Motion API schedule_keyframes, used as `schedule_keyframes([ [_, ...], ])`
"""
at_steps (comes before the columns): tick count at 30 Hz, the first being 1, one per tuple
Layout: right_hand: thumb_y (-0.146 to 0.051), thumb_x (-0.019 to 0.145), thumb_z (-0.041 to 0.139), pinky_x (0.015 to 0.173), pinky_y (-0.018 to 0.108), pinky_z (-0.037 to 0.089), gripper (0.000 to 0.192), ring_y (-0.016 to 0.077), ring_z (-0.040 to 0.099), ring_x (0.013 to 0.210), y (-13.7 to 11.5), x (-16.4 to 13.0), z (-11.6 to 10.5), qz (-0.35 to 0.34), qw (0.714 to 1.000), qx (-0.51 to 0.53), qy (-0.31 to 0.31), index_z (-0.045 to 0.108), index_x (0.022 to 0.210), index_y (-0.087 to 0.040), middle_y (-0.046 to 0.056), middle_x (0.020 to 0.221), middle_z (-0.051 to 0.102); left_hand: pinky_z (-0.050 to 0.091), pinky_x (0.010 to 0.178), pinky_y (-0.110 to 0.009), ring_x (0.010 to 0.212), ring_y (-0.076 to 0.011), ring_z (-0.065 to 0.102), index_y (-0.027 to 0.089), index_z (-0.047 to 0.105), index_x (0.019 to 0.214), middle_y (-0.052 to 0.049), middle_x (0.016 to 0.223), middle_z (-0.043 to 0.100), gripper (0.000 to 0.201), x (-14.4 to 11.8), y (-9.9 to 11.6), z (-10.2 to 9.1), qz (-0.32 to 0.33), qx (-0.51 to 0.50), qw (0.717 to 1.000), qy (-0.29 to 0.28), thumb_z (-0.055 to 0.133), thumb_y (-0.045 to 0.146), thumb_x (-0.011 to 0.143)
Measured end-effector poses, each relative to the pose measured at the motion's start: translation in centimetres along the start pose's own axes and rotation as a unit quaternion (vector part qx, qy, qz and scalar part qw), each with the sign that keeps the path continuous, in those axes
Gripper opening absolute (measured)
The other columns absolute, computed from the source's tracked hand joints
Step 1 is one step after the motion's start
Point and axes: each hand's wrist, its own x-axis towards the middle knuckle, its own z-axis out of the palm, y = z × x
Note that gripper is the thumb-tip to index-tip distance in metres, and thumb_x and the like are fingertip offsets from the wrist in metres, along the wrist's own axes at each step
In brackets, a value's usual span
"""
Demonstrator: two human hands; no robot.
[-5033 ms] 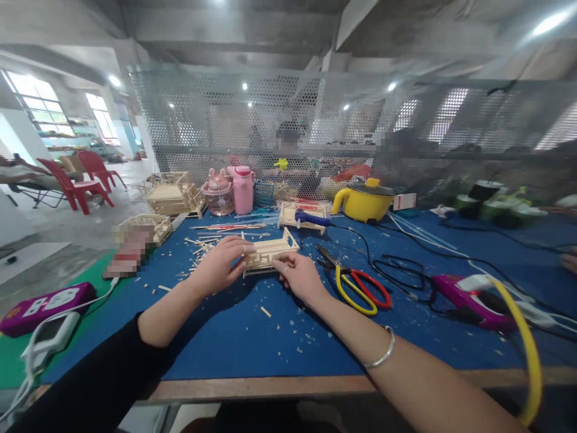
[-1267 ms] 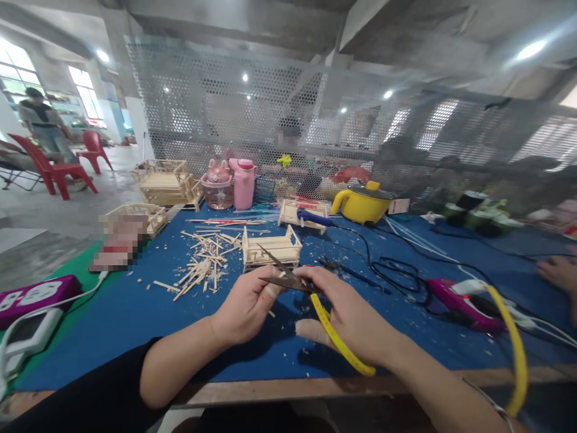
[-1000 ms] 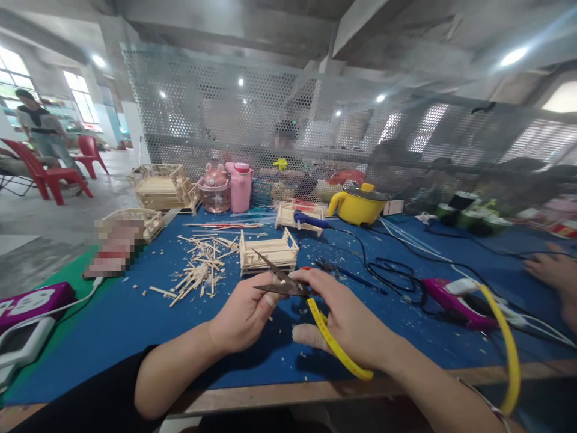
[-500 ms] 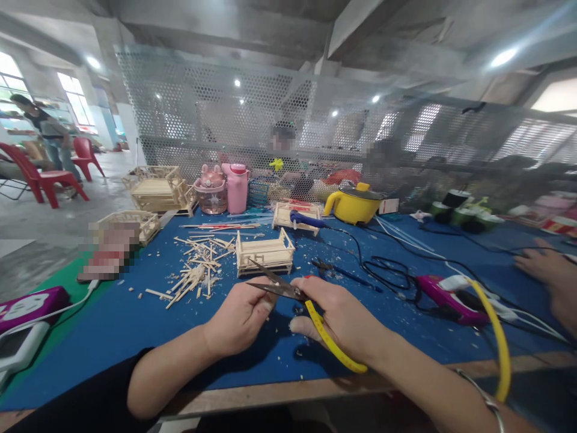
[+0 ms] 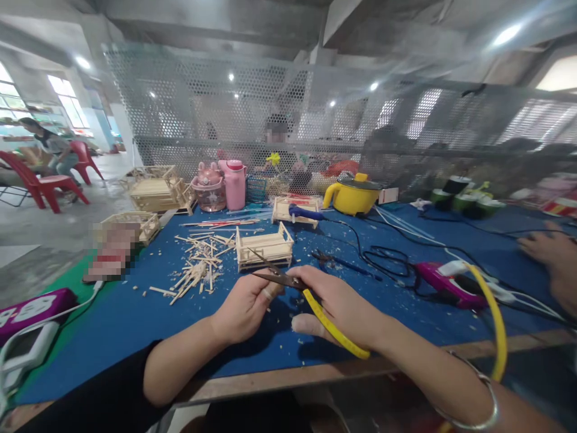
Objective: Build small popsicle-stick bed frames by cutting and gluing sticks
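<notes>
Scissors (image 5: 288, 281) now lower, dark blades parted, yellow-handled, right-hand fingers (image 5: 315, 281) clamped round them.

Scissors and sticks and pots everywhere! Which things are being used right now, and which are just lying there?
In use:
right hand holding the scissors
left hand at the blades

Lying about:
stick crate
stick pile
yellow pot
pink bottle
glue gun
</notes>
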Motion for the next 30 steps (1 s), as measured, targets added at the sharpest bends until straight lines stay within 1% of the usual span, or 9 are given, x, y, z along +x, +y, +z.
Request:
schedule_keyframes([
  [3, -0.065, 0.065, 0.069, 0.088, 0.039, 0.044, 0.073, 0.0261, 0.055, 0.099, -0.2, 0.1, -0.3, -0.010, 1.000, -0.020, 0.013, 0.053, 0.116, -0.015, 0.012, 0.110, 0.059, 0.047, 0.075, -0.025, 0.080, -0.0143, 0.058, 0.015, 0.063, 0.093, -0.005, 0.086, 0.064, 0.029, -0.1, 0.0, -0.3, 0.043, 0.007, 0.999, 0.005, 0.037, 0.028, 0.095],
  [7, -0.064, 0.061, 0.073, 0.091, 0.045, 0.043, 0.080, 0.0284, 0.053, 0.102, -0.4, 0.1, -0.6, -0.030, 0.997, -0.065, 0.040, 0.051, 0.119, -0.013, 0.014, 0.110, 0.058, 0.047, 0.079, -0.026, 0.085, -0.0147, 0.059, 0.015, 0.062, 0.098, -0.007, 0.092, 0.065, 0.024, 0.0, -0.1, -0.5, 0.096, 0.039, 0.995, 0.008, 0.039, 0.019, 0.092],
  [12, -0.067, 0.059, 0.072, 0.091, 0.048, 0.042, 0.086, 0.0297, 0.052, 0.102, -0.5, 0.1, -0.6, -0.043, 0.993, -0.097, 0.047, 0.050, 0.123, -0.014, 0.015, 0.112, 0.058, 0.046, 0.075, -0.025, 0.081, -0.0154, 0.059, 0.014, 0.061, 0.089, -0.006, 0.085, 0.064, 0.018, -0.2, -0.4, -0.7, 0.109, 0.099, 0.989, 0.026, 0.043, 0.014, 0.087],
  [14, -0.069, 0.058, 0.071, 0.091, 0.049, 0.041, 0.087, 0.0301, 0.052, 0.102, -0.5, 0.0, -0.6, -0.045, 0.992, -0.108, 0.046, 0.049, 0.123, -0.015, 0.015, 0.112, 0.058, 0.046, 0.073, -0.025, 0.080, -0.0155, 0.058, 0.014, 0.060, 0.086, -0.006, 0.083, 0.064, 0.016, -0.3, -0.4, -0.7, 0.107, 0.114, 0.987, 0.028, 0.044, 0.012, 0.085],
  [16, -0.070, 0.056, 0.071, 0.091, 0.050, 0.040, 0.089, 0.0307, 0.052, 0.102, -0.5, -0.1, -0.6, -0.046, 0.991, -0.120, 0.041, 0.049, 0.124, -0.016, 0.015, 0.113, 0.058, 0.045, 0.069, -0.023, 0.074, -0.0142, 0.056, 0.013, 0.059, 0.083, -0.005, 0.079, 0.062, 0.016, -0.3, -0.2, -0.7, 0.104, 0.109, 0.988, 0.017, 0.044, 0.011, 0.083],
  [19, -0.070, 0.057, 0.071, 0.091, 0.050, 0.039, 0.089, 0.0309, 0.051, 0.102, -0.4, -0.2, -0.9, -0.052, 0.990, -0.128, 0.024, 0.049, 0.125, -0.017, 0.015, 0.114, 0.058, 0.043, 0.064, -0.020, 0.067, -0.0112, 0.052, 0.013, 0.058, 0.079, -0.003, 0.074, 0.060, 0.018, -0.1, 0.2, -0.7, 0.081, 0.054, 0.995, -0.017, 0.041, 0.014, 0.086],
  [22, -0.068, 0.059, 0.072, 0.092, 0.049, 0.038, 0.088, 0.0301, 0.051, 0.103, -0.2, -0.1, -1.3, -0.057, 0.991, -0.123, 0.002, 0.048, 0.126, -0.017, 0.014, 0.114, 0.058, 0.042, 0.064, -0.019, 0.067, -0.0105, 0.051, 0.014, 0.058, 0.078, -0.002, 0.073, 0.060, 0.024, -0.2, 0.5, -0.6, 0.040, -0.005, 0.998, -0.049, 0.040, 0.023, 0.091],
  [25, -0.066, 0.058, 0.073, 0.096, 0.049, 0.035, 0.088, 0.0304, 0.050, 0.107, 0.1, -0.1, -1.6, -0.057, 0.992, -0.115, -0.017, 0.047, 0.127, -0.018, 0.013, 0.117, 0.057, 0.042, 0.068, -0.021, 0.071, -0.0114, 0.052, 0.014, 0.058, 0.078, -0.003, 0.077, 0.060, 0.031, -0.3, 0.6, -0.6, 0.007, -0.045, 0.997, -0.065, 0.038, 0.031, 0.094],
  [30, -0.065, 0.055, 0.075, 0.096, 0.048, 0.037, 0.088, 0.0307, 0.050, 0.108, 0.4, -0.1, -1.7, -0.062, 0.993, -0.094, -0.033, 0.049, 0.124, -0.018, 0.013, 0.117, 0.057, 0.042, 0.069, -0.024, 0.072, -0.0136, 0.052, 0.012, 0.059, 0.077, -0.005, 0.078, 0.059, 0.048, -0.2, 1.0, -0.9, -0.025, -0.066, 0.993, -0.095, 0.034, 0.051, 0.093],
])
